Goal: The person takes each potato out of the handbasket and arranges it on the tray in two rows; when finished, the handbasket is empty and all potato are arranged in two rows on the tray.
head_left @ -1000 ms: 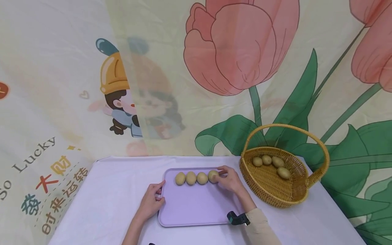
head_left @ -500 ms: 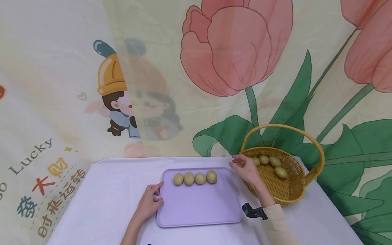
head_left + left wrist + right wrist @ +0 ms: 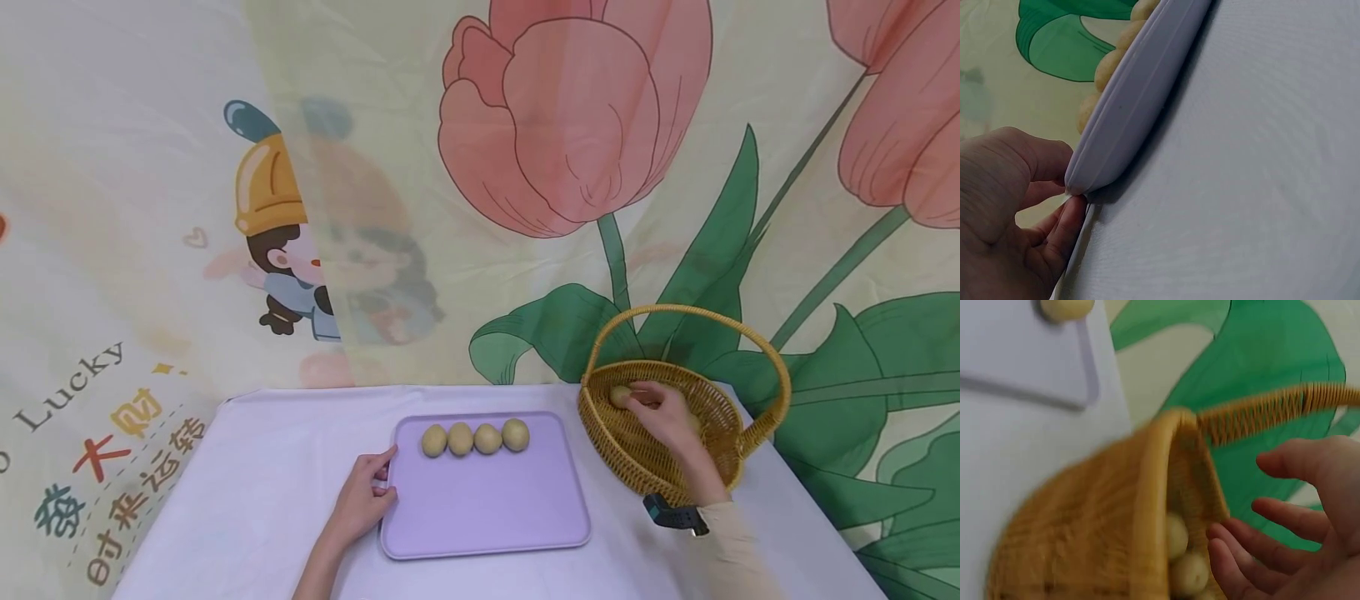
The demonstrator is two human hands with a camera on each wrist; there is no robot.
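Several yellow-brown potatoes (image 3: 487, 439) lie in a row along the far side of a lilac tray (image 3: 487, 512). My left hand (image 3: 360, 502) holds the tray's left edge; in the left wrist view its fingers and thumb (image 3: 1072, 219) meet at the rim. To the right, my right hand (image 3: 663, 414) reaches into a wicker basket (image 3: 618, 450). Its fingers are parted and loosely bent in the right wrist view, with nothing between them. One potato (image 3: 620, 396) shows just left of these fingertips, while the hand hides most of the others in the basket.
The basket's tall arched handle (image 3: 690, 308) rises over the right hand. A white cloth (image 3: 292, 450) covers the table, and a printed curtain (image 3: 397, 192) with tulips hangs behind it. A dark band (image 3: 675, 515) is on the right wrist.
My right hand has let go of the end potato in the row and moved right, off the tray and into the basket. The left hand stays at the tray's edge.
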